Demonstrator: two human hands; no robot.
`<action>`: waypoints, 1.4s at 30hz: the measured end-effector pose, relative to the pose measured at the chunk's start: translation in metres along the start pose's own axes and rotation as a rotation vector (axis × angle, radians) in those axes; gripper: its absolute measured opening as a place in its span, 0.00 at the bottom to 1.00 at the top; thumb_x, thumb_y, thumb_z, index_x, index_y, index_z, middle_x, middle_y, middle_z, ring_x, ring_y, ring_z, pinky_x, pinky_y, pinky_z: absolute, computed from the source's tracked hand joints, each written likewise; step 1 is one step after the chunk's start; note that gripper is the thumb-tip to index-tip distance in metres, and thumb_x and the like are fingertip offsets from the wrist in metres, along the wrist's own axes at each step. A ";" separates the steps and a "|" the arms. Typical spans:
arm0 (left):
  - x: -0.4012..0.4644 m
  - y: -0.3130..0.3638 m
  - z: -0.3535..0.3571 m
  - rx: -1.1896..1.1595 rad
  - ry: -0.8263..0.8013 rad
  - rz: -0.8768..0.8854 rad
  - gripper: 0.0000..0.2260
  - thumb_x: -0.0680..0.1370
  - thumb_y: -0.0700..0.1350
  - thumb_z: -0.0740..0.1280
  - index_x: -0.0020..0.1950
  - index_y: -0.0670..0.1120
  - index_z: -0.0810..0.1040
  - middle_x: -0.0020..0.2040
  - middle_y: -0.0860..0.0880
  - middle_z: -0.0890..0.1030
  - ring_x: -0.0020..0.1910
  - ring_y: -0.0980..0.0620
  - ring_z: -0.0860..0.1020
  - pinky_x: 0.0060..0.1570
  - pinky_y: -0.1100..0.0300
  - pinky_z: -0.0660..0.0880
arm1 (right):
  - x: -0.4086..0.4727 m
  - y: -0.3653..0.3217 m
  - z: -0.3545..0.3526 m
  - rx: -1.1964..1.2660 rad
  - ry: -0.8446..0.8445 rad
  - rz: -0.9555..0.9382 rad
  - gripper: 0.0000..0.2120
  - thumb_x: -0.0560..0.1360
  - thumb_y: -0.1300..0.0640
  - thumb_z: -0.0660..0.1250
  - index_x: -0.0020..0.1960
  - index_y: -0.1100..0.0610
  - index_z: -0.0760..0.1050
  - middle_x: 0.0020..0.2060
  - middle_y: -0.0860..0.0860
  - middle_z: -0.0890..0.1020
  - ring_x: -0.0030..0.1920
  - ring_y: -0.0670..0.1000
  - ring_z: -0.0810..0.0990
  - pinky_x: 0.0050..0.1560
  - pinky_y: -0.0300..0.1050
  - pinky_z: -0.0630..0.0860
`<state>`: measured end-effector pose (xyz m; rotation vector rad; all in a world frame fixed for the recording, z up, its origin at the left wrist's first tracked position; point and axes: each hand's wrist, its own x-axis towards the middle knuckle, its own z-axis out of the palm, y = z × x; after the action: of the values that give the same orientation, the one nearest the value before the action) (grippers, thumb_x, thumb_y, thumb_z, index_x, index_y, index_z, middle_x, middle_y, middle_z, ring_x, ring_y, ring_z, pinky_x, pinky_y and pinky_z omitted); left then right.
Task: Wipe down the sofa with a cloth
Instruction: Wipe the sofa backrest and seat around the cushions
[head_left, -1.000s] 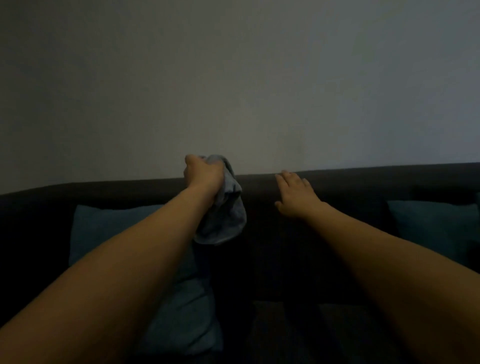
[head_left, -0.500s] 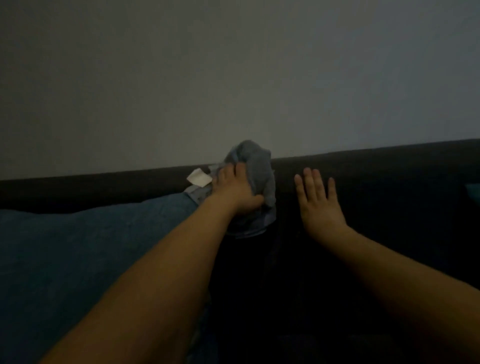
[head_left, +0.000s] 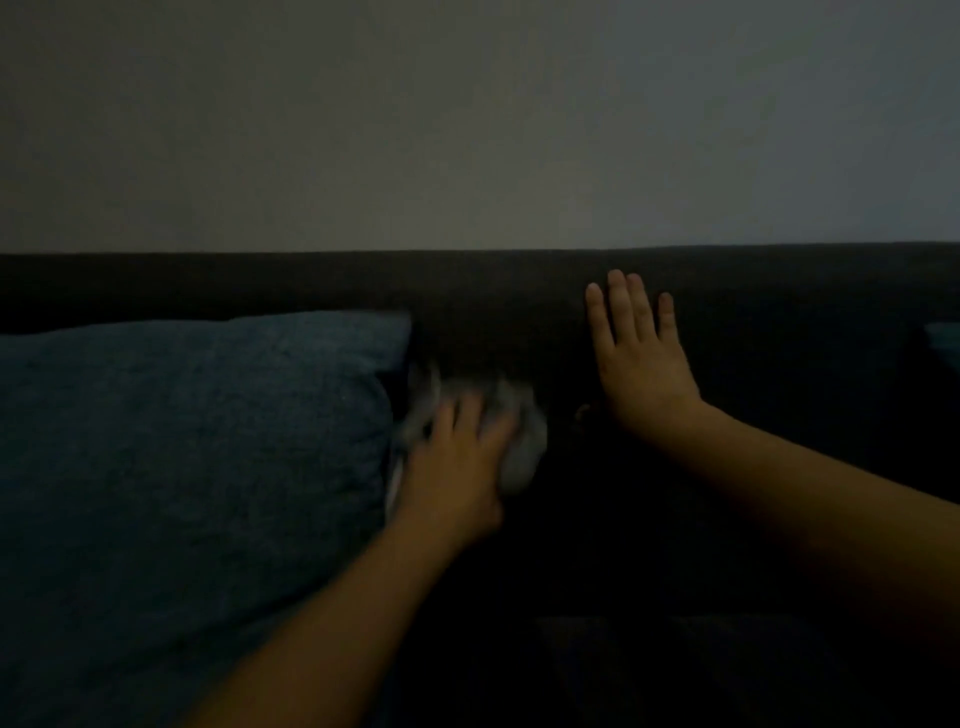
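Nearest to me, both forearms reach in from the bottom edge toward the sofa, whose dark backrest runs the full width under a plain pale wall. The room is dim and I can make out little of the seat below my arms.

My left hand sits low on the backrest, just beside the right edge of the blue cushion that fills the left side. Under that hand is the grey cloth. The hand lies on top of it with the fingers stretched forward over the fabric, so the cloth shows past the fingertips and out to the right of the palm, pressed between hand and sofa. The whole spot is smeared with motion blur, so I cannot tell whether the grip is clenched round the cloth or merely flat on it.

Further up and to the right, well clear of the cloth, my right hand is flat against the backrest, grip released, fingers straight and slightly spread, fingertips just below the top edge. It holds nothing.

At the far right edge a sliver of a second blue cushion shows.
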<state>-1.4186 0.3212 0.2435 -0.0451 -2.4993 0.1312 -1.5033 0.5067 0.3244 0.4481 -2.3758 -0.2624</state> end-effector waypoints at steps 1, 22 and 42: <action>-0.031 0.006 0.026 0.015 -0.165 0.004 0.41 0.70 0.51 0.66 0.76 0.57 0.45 0.73 0.45 0.54 0.69 0.40 0.57 0.67 0.43 0.61 | 0.000 0.000 0.001 -0.012 0.007 0.008 0.66 0.62 0.33 0.72 0.74 0.60 0.28 0.75 0.62 0.35 0.75 0.62 0.35 0.73 0.65 0.42; -0.031 0.016 0.064 0.000 0.134 -0.051 0.35 0.58 0.48 0.71 0.64 0.56 0.64 0.60 0.42 0.71 0.54 0.38 0.70 0.49 0.42 0.71 | 0.003 0.002 0.006 -0.084 0.030 0.031 0.66 0.62 0.31 0.70 0.73 0.60 0.26 0.74 0.62 0.33 0.75 0.62 0.34 0.73 0.64 0.39; -0.030 0.028 0.052 -0.011 0.136 -0.068 0.34 0.58 0.48 0.69 0.63 0.48 0.66 0.55 0.42 0.72 0.49 0.40 0.70 0.44 0.47 0.72 | 0.004 0.006 0.008 -0.046 0.019 -0.005 0.66 0.63 0.31 0.70 0.73 0.60 0.26 0.74 0.62 0.33 0.74 0.62 0.34 0.73 0.65 0.39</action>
<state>-1.4251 0.3424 0.1812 0.0262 -2.3627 0.0834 -1.5124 0.5115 0.3228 0.4334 -2.3456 -0.3139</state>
